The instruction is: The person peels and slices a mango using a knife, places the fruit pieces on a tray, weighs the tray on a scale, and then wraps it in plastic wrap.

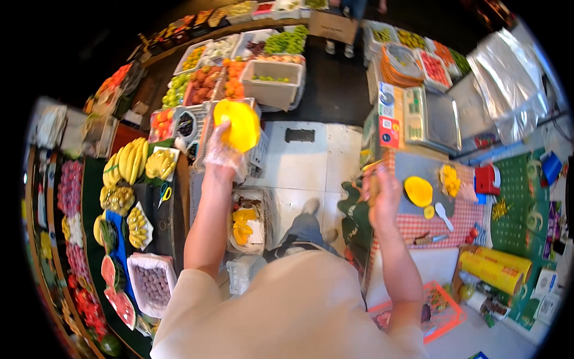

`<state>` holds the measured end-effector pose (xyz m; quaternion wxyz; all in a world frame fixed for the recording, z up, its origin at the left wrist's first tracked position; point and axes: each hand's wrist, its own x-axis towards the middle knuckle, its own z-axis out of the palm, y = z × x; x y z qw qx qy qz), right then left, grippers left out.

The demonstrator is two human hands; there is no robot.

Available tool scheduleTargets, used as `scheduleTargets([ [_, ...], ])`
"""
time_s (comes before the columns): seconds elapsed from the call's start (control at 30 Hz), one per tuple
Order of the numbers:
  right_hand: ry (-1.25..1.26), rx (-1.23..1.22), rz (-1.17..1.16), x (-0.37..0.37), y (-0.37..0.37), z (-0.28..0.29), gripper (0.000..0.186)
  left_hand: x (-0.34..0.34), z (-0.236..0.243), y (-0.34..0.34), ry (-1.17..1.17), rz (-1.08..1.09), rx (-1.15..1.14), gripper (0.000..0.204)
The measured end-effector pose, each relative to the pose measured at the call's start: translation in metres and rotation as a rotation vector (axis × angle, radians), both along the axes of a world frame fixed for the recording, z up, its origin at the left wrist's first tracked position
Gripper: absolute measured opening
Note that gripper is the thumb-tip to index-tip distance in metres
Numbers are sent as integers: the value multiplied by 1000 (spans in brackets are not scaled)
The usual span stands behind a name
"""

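Note:
My left hand (222,146), in a clear plastic glove, is raised in front of me. It grips a large piece of peeled yellow mango (242,125). My right hand (384,191) is bare and curled over the near left edge of the worktable. A thin yellowish thing (372,166) shows at its fingertips, too small to name. Right of that hand, a mango half (418,191), a heap of mango pieces (449,180) and a small round mango slice (429,212) lie on a grey mat (400,170). Beside them rest a white spoon (443,216) and a knife (430,239).
A lined bin (263,197) with yellow peels (242,226) stands below my left forearm. Bananas (133,160) and a box of dark round fruit (152,284) are at left. A scale (436,119) stands behind the mat. A red checked cloth (472,215) covers the table.

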<state>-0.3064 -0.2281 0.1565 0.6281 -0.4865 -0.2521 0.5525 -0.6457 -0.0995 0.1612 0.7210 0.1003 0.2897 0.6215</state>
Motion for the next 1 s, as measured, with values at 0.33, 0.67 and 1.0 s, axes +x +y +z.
scheduleTargets([
  [0.33,124,-543,838,-253,-40,-80,41,-163,34,-104,-68,286,103,42],
  [0.67,282,-920,1266,-341,-64,-144,31,-160,-10,-98,-211,237,-29,37],
  [1.0,514,-797,772,-182,-31,-112,34,-12,-24,-51,-230,-123,-249,42],
])
